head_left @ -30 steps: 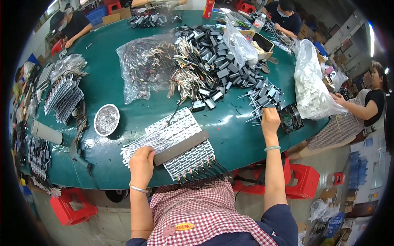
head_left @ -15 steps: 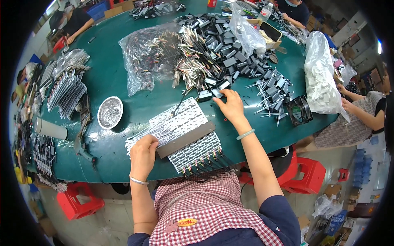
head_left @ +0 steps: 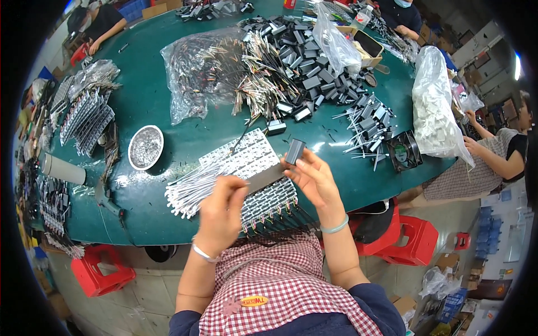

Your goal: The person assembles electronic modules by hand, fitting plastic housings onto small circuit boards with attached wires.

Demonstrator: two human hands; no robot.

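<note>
In my right hand (head_left: pixel 316 182) a small dark grey rectangular case (head_left: pixel 295 151) stands pinched between thumb and fingers, above the panel. My left hand (head_left: pixel 221 215) is closed in a pinch over the panel's left part; whatever its fingertips hold is too small to make out. Beneath both hands lies a panel of white-and-black circuit boards (head_left: pixel 246 151), with black wires along its near edge. A dark flat bar (head_left: pixel 263 178) rests across it, partly hidden by my left hand. White thin strips, apparently cable ties (head_left: pixel 190 190), fan out at the panel's left side.
Beyond the panel is a large heap of dark cases (head_left: pixel 314 73) beside bundled wires in a clear bag (head_left: pixel 204 73). To the left stand a round bowl (head_left: pixel 145 148) and a white cylinder (head_left: pixel 64 169). A small fan (head_left: pixel 402 151) sits right. Other people work around the table.
My right hand has come back from the heap's near edge with a case in it. My left hand has lifted off the white strips and moved right.
</note>
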